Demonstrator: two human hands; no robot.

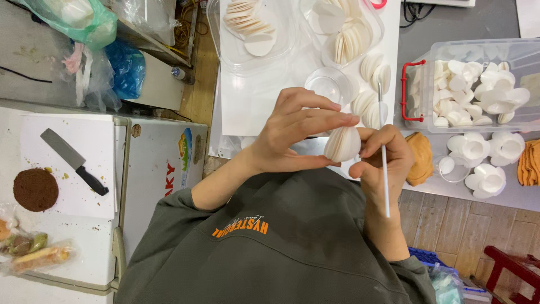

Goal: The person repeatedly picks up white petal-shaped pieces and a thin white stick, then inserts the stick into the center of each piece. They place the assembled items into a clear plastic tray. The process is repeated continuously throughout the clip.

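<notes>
At centre frame the left hand [287, 132] pinches a white folded wafer piece [342, 144] between thumb and fingertips, while the right hand [379, 163] closes on a thin white stick [384, 169]. Best held lightly; such thin layers probably crack easily.

Wearer's upper body as seen from the head-mounted camera: a dark olive-grey sweatshirt [292, 247] of soft, matte fabric fills the lower centre, its surface creased in broad folds and crossed by a few raised seams — one curving across the chest, another running toward the shoulder. A short line of orange block lettering with a thin pale script above it sits on the chest, and both sleeves are pushed up, leaving the forearms bare. The left hand [292, 132] and right hand [382, 163] are bare — no gloves, rings, watch or bracelets visible.
</notes>
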